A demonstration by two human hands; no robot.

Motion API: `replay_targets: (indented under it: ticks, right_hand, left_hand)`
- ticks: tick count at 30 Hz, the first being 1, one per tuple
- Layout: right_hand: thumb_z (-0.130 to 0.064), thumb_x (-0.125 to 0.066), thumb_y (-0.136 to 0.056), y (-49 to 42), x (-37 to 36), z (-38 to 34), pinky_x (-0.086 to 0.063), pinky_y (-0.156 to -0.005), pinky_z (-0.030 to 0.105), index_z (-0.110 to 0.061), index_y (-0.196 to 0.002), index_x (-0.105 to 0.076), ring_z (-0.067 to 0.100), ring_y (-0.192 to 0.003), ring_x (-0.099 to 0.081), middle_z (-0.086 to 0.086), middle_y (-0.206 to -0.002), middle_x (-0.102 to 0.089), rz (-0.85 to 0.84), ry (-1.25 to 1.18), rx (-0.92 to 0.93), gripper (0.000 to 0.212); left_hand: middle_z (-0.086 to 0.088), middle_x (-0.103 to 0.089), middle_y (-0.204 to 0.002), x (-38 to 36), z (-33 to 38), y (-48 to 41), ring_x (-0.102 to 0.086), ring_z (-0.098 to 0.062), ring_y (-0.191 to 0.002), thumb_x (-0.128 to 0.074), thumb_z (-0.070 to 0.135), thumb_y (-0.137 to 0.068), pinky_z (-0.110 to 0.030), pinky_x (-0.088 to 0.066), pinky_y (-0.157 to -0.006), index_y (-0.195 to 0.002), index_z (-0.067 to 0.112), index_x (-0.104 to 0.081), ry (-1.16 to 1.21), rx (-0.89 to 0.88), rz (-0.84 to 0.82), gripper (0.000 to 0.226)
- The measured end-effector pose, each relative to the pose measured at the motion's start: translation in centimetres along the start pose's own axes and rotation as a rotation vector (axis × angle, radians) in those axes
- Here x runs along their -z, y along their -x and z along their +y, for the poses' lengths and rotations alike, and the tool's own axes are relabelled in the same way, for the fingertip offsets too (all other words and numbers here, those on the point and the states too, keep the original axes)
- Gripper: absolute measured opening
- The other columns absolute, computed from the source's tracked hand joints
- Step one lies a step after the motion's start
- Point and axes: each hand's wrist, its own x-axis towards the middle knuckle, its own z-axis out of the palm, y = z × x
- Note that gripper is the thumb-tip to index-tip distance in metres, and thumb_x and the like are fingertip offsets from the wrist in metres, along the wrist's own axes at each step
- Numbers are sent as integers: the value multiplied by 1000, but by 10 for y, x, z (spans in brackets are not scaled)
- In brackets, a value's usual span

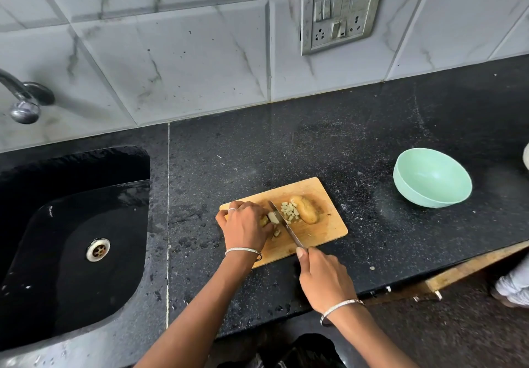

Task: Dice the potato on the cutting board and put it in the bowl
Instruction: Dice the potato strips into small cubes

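One cutting board [325, 233] is seen on the black counter [286, 144], and one knife [284, 224] is laid across it, tip toward 11 o'clock. Two portions of potato are counted. One uncut half [307, 210] lies skin-up at the board's 2 o'clock side. One cut piece [272, 218] is held down at the board's 9 o'clock side by the left hand [243, 226], whose fingers are curled over it. One small heap of dice [289, 210] lies between the blade and the half, touching the half, and a few loose bits [276, 233] lie beside the left hand.

The knife is gripped by the right hand [323, 276], which is closed round the handle at the board's 6 o'clock edge. Two bracelets are worn, one on each wrist, and one ring [232, 210] on the left hand.

One green bowl [406, 187] stands tilted, well apart from the board, at its 2 o'clock. One sink [28, 224] with one drain [98, 249] lies at 9 o'clock, one tap [24, 95] at 10 o'clock, and one switch plate [340, 12] on the tiled wall at 12 o'clock.

The knife handle is hidden inside the fist. The cut piece is mostly covered by the fingers. The dice are too small to be counted. The tap is cut off by the left edge. A pale object [526, 160] at the right edge is cut off and cannot be identified.
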Motion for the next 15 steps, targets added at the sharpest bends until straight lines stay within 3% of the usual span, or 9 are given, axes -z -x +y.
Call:
replay_targets:
  ticks: [7, 15]
  right_hand:
    - [-44, -24, -104, -3, 1, -13, -34, -64, 35, -17, -99, -53, 34, -93, -63, 7, -96, -66, 19, 18, 25, 40]
    - [-44, -25, -104, -4, -3, -14, -39, -65, 37, -18, -97, -52, 35, -93, -63, 9, -97, -65, -51, -15, 25, 37]
  left_hand:
    - [14, -66, -112, 0, -2, 1, -46, -17, -114, -74, 48, -75, -41, -24, -93, -104, 36, -71, -8, 0, -3, 32]
    - [15, -68, -110, -1, 1, -3, -45, -17, -114, -77, 38, -71, -40, -28, -89, -102, 34, -73, 44, 29, -20, 32]
